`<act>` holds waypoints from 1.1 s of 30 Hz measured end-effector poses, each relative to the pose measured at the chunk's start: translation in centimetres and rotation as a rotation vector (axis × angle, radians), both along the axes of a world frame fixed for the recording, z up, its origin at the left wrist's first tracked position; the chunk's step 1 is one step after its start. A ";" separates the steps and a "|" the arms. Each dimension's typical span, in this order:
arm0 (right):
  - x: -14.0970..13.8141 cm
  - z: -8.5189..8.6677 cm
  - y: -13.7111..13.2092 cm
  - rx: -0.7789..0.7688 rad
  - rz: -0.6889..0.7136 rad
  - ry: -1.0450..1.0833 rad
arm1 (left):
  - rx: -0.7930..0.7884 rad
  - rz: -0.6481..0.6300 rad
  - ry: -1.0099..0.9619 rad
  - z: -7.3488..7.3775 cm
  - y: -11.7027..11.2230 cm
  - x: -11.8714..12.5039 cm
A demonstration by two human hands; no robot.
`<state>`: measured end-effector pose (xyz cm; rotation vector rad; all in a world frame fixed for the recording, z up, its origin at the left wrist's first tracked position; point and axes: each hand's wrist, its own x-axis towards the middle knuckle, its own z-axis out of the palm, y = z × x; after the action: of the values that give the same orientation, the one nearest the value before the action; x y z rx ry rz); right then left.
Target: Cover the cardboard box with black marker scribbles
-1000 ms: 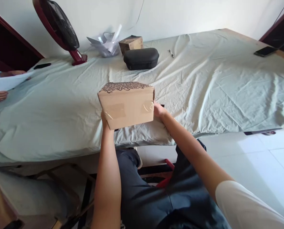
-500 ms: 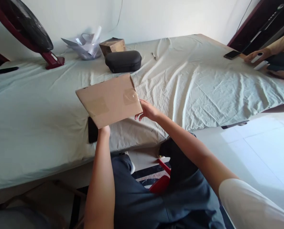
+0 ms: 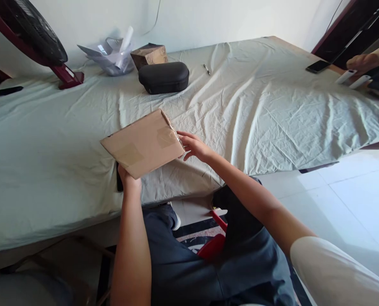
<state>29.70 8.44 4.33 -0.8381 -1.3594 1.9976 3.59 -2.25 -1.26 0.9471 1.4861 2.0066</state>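
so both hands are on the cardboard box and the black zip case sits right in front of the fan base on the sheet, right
Not quite. The left hand and right hand are on the cardboard box, but the black case is not in front of the fan base. In the head view it lies well to the right of it, just in front of the small brown box on the sheet.
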 end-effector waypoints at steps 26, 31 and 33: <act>0.4 3.6 -2.4 0.437 -0.157 0.093 | -0.090 -0.376 -0.333 2.3 -2.6 2.3; -0.1 3.0 -2.0 0.555 -0.191 0.007 | -0.004 -0.296 -0.318 2.3 -2.2 2.3; -0.5 2.4 -1.7 0.606 -0.228 -0.029 | 0.033 -0.271 -0.285 2.2 -1.9 2.2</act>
<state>29.23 6.74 6.75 -0.6935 -1.6717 1.2920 5.75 -4.18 0.93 0.7881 1.1123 1.8808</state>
